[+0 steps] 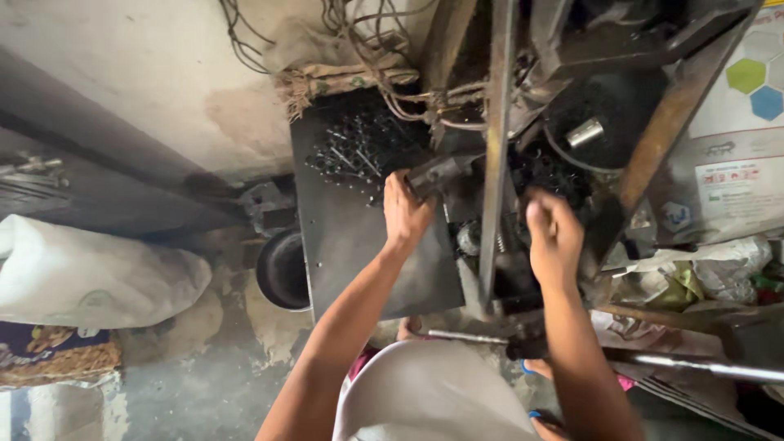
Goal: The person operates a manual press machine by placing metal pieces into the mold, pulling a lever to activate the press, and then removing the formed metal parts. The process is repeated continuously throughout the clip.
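My left hand (404, 214) rests on the dark metal table (359, 253) of a machine, fingers curled around a grey metal piece (437, 173) at the machine's middle. A heap of small black metal parts (359, 147) lies on the table just beyond it. My right hand (554, 237) is closed into a fist right of a vertical steel bar (495, 155), beside another pile of small black parts (547, 173). What the fist holds is hidden.
A black bowl (282, 269) sits on the floor left of the table. A white sack (90, 273) lies at the left. A steel lever rod (694, 366) runs at lower right. Printed bags (727, 163) and scraps fill the right side. Wires (367, 33) hang above.
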